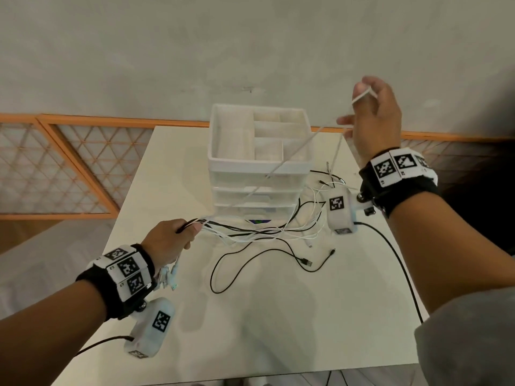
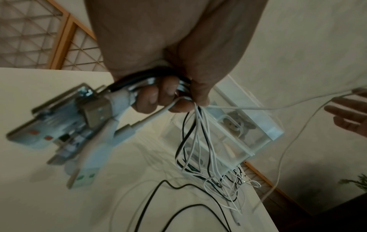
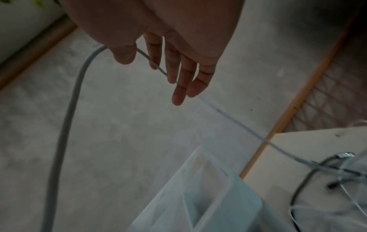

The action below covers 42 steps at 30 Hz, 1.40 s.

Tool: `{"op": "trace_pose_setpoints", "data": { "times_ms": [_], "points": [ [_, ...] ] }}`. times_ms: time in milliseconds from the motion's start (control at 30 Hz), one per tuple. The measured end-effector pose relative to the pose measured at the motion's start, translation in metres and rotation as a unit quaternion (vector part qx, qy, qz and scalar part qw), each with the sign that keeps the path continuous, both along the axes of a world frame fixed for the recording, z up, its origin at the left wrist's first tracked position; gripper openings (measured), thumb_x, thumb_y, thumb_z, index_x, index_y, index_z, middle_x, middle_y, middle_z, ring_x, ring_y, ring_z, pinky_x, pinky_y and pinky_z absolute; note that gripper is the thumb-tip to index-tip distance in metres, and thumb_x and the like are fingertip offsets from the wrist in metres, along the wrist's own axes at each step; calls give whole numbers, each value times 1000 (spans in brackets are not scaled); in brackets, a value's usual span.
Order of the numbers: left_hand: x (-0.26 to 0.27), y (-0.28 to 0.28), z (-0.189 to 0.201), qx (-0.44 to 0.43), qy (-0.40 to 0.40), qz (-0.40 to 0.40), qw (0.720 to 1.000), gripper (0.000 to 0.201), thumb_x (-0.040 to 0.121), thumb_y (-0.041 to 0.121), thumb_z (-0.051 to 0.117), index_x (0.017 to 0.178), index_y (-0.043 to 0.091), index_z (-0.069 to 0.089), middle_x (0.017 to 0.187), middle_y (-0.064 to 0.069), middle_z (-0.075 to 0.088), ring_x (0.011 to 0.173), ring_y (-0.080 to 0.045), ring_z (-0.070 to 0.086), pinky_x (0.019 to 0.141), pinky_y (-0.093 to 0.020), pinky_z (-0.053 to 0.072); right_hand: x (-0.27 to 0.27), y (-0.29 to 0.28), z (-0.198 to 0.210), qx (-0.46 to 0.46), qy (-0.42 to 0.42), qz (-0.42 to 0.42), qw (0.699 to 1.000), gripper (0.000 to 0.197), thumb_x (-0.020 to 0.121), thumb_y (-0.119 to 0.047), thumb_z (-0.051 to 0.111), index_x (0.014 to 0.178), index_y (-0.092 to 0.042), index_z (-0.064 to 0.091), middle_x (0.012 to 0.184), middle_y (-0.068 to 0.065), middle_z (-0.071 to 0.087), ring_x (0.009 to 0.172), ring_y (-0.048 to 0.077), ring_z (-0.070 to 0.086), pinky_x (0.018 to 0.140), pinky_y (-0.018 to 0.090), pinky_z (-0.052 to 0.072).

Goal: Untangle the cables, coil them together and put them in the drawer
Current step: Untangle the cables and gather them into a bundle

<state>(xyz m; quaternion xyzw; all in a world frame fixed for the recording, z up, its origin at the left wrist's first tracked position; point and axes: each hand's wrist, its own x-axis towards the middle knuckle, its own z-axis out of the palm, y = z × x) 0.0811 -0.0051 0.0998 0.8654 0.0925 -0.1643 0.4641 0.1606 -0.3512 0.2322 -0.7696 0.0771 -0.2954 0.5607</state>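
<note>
Tension ran along one thin white cable, stretched diagonally from the left hand low over the cream table up to the raised right hand, crossing in front of the white plastic drawer unit. That left fist was curled tight round a bundle of black and white cables just behind their plugs, the loose lengths trailing in a tangle on the table beside the drawers. The right hand's fingers were nearly straight and loosely spread; the white cable was draped over them near the thumb, not clamped. Judging from this, drawing the cable further up and to the right would free it from the tangle.
</note>
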Motion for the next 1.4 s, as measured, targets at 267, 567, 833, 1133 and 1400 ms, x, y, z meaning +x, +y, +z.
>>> {"op": "trace_pose_setpoints", "data": {
  "times_ms": [267, 567, 833, 1133, 1400],
  "points": [
    [-4, 1, -1, -52, 1, 11, 999, 33, 96, 31, 59, 75, 5, 59, 64, -3, 57, 48, -20, 35, 49, -26, 30, -1, 1, 5, -52, -36, 40, 997, 52, 89, -54, 58, 132, -26, 49, 140, -9, 54, 78, 12, 73, 76, 33, 56],
    [1, -8, 11, -80, -47, -10, 996, 31, 95, 32, 61, 71, 12, 60, 61, 2, 55, 54, -18, 39, 54, -27, 33, -66, -7, -131, -280, 460, 111, 835, 58, 86, -18, 58, 140, -34, 44, 133, -1, 58, 101, 24, 64, 86, 35, 54],
    [-4, -45, 42, -62, -78, -163, 982, 33, 97, 39, 54, 76, 15, 56, 63, 3, 48, 53, -10, 40, 50, -22, 34, -103, 87, -100, -229, 285, 292, 884, 83, 82, -40, 75, 146, -53, 24, 66, -4, 72, 58, 1, 65, 65, 9, 47],
    [-19, -40, 23, 23, -92, -218, 971, 32, 100, 39, 48, 79, 14, 47, 61, 9, 42, 52, -10, 38, 58, -28, 36, -77, 86, -123, -283, 254, 105, 919, 18, 84, -37, 66, 101, -33, 71, 87, -7, 74, 87, 18, 69, 80, 32, 57],
    [-22, -15, -1, 60, -124, -79, 987, 30, 96, 38, 56, 72, 23, 46, 63, 3, 50, 60, -19, 47, 58, -32, 36, -133, 144, -173, -356, 304, 227, 854, 31, 91, -34, 55, 117, -25, 43, 103, -3, 69, 98, 25, 65, 80, 32, 49]
  ]
}}
